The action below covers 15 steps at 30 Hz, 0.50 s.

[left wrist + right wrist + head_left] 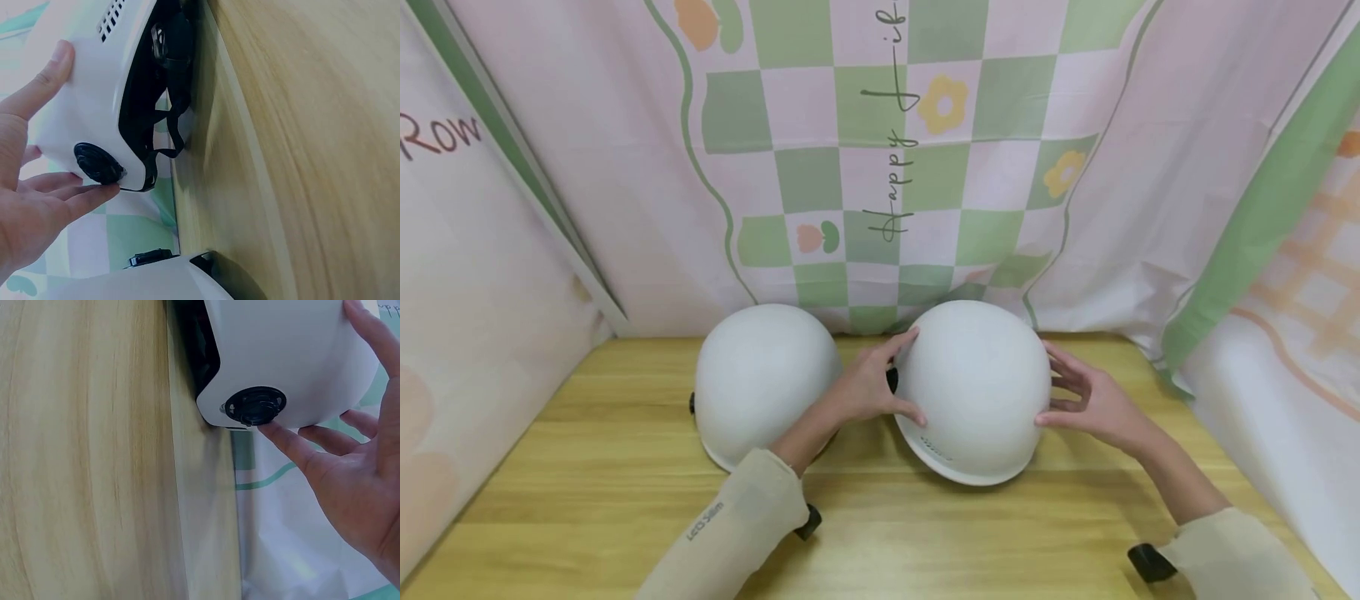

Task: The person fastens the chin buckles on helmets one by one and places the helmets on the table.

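A smooth white helmet (pixel 973 383) with small vent slots low on its front is held between both hands near the back of the table. My left hand (pixel 872 387) grips its left side, thumb towards the front and fingers farther back. On the opposite side, my right hand (pixel 1093 404) holds it with spread, slightly bent fingers. Black round side fittings (pixel 97 162) sit close to the fingertips in both wrist views. Black straps (pixel 178 94) hang below the rim in the left wrist view. Whether the rim touches the table I cannot tell.
A second white helmet (pixel 760 375) stands to the left, partly behind my left forearm. Both are on a wood-grain table (pixel 925 542). A checked green and white curtain (pixel 880 183) hangs right behind, and more fabric (pixel 482 275) encloses the sides.
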Each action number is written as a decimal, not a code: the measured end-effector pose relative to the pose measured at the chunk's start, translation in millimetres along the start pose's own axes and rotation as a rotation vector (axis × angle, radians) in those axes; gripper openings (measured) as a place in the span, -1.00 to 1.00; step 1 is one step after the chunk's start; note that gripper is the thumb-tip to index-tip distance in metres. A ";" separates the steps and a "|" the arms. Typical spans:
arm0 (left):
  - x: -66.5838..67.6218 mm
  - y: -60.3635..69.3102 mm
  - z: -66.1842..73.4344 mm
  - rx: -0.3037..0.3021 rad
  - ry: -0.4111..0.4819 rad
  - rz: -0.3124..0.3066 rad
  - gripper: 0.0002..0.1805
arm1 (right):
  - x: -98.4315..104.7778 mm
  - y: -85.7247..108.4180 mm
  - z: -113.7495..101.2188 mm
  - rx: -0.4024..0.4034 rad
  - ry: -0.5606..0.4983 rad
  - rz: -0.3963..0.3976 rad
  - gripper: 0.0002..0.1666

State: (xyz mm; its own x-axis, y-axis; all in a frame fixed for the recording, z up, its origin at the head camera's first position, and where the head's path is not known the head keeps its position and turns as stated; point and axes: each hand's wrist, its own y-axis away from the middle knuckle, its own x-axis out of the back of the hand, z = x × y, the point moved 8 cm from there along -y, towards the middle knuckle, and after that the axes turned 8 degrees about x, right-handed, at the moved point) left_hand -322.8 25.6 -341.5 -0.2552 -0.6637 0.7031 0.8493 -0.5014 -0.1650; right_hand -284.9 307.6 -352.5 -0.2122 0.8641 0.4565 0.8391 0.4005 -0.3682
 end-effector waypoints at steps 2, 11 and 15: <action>0.1 0.3 -0.8 0.008 -0.003 0.003 0.34 | -0.5 -0.9 0.3 0.001 0.005 0.002 0.23; -1.2 -0.2 -6.9 0.016 -0.023 0.024 0.35 | -3.2 -3.6 2.1 0.004 0.026 -0.001 0.24; -1.4 0.4 -6.9 0.017 -0.026 0.019 0.37 | -3.5 -4.2 1.6 0.003 0.027 -0.002 0.24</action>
State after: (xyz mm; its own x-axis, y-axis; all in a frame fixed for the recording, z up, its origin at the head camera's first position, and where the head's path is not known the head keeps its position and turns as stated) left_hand -325.3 22.4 -347.3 -0.2275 -0.6584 0.7175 0.8618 -0.4792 -0.1665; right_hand -288.5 303.4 -353.9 -0.2001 0.8550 0.4784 0.8371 0.4029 -0.3700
